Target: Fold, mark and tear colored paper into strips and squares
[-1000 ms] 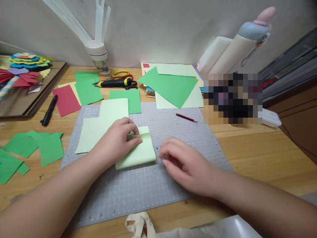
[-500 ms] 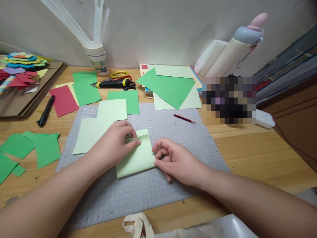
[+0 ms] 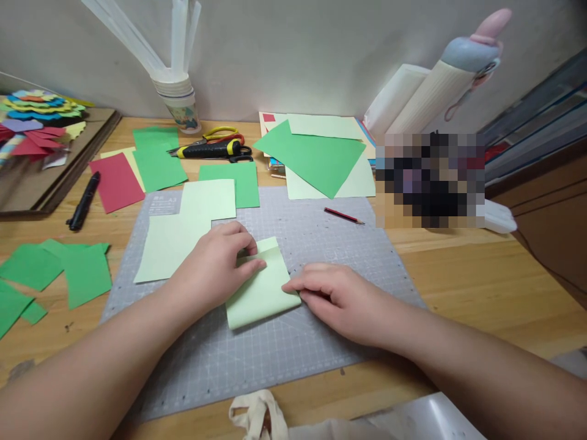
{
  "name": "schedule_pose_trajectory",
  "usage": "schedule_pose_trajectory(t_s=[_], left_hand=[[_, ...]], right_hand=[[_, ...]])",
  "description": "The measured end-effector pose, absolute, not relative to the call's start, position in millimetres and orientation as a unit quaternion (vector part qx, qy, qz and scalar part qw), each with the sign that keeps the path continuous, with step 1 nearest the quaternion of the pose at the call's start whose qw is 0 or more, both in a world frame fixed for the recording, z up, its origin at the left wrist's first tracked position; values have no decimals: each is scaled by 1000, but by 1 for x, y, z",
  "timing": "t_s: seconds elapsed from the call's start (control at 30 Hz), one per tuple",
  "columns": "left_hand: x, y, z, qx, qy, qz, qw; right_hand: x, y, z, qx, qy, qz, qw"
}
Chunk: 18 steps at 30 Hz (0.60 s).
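Observation:
A pale green sheet of paper, bent over on itself with a rounded near edge, lies on the grey cutting mat. My left hand grips its far left part, the thumb on top and the curled fingers at the far edge. At the paper's right edge rests my right hand, its fingers stretched out and the fingertips touching the near right corner. More pale green pieces lie on the mat to the left, partly behind my left hand. A dark red pencil lies beyond my right hand.
Green paper pieces and a black pen lie left. Behind the mat are a red sheet, a yellow-black cutter, stacked papers and a cup with white strips. A bottle leans at the wall.
The bent paper has shifted slightly right and turned a little. My right hand has gone from curled fingers at the paper's edge to straightened fingers touching its corner. My left hand keeps its grip.

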State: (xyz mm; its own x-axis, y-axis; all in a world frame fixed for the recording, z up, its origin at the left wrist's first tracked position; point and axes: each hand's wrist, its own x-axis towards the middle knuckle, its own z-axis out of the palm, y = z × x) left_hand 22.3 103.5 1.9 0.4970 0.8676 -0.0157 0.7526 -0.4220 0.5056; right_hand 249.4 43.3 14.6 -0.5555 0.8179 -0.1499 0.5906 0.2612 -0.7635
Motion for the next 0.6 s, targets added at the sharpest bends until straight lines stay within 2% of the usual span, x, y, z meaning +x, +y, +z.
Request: schedule_pose_trajectory(t_s=[0.27, 0.6], left_hand=[[23, 105, 2, 838, 479, 128, 227], [25, 104, 2, 837, 488, 123, 216]], right_hand=[[265, 44, 31, -322, -921, 215, -32], [270, 46, 37, -311, -926, 208, -51]])
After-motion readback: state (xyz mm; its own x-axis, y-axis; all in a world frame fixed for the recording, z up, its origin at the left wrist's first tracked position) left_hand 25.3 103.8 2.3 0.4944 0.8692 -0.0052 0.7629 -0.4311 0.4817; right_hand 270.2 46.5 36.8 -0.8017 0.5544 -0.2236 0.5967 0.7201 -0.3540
